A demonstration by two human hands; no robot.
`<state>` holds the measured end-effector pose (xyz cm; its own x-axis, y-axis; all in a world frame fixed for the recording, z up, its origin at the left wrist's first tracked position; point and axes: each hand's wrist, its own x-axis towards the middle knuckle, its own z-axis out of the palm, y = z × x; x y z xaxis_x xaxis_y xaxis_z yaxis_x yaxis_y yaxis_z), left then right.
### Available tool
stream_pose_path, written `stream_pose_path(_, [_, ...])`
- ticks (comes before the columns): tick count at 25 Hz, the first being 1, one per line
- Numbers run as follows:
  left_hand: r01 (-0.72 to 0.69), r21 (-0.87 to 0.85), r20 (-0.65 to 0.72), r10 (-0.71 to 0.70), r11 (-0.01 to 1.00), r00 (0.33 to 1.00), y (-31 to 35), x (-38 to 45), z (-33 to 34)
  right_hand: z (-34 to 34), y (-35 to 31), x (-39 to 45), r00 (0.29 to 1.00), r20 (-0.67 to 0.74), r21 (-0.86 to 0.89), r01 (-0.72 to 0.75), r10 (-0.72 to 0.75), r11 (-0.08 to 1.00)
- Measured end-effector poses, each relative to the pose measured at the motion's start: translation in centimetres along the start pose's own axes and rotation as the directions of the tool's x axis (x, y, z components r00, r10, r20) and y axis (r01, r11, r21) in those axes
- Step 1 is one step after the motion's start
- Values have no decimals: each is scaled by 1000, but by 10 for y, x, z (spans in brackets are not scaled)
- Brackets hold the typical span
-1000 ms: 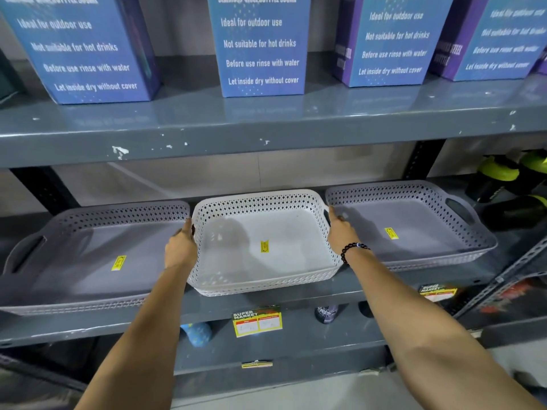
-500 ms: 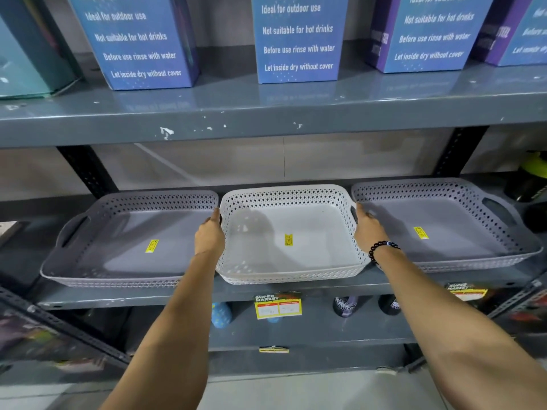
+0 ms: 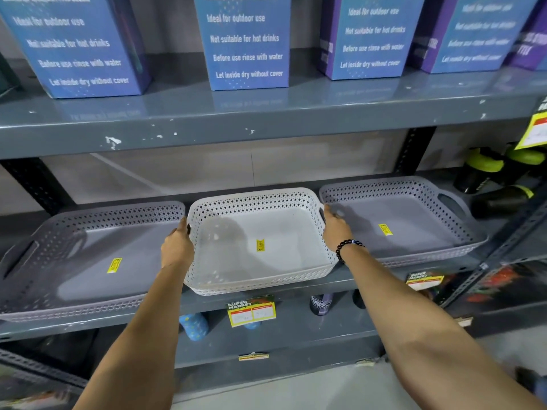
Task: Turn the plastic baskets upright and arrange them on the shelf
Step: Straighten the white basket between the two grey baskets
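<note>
White perforated plastic forms the middle basket, a shallow rounded rectangle with diamond-punched walls and a smooth solid floor carrying a small yellow sticker. It sits upright, mouth up, at the centre of the head view on the grey metal shelf, its front edge slightly overhanging the shelf lip. Its long axis runs roughly left to right across the frame, and the handle cut-outs lie at the short ends.

The left hand is closed around the basket's left end wall, fingers hooked over the rim. The right hand grips the right end at the handle opening; a black bead bracelet circles that wrist.

Two grey baskets of the same lattice pattern flank it, both upright. The left grey basket fills the lower left of the frame, and its rim is just beside the white one. The right grey basket lies at centre right, with an oval handle slot at its far end. Each has a yellow sticker on the floor.

Along the top of the frame, blue printed cartons stand on the glossy, paint-chipped upper shelf. Dark bottles with lime-green caps lie at the right edge. A yellow price tag hangs below the white basket.
</note>
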<state>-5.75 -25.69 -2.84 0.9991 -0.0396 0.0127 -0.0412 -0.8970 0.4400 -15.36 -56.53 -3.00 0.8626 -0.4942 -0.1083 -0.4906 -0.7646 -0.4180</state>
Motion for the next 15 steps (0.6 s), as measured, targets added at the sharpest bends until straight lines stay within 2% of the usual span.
stream_pose_path(15, [-50,32,-18,51,998,999,-4,2,2,0,2,-1,1000,-25,3,-4,4,1000])
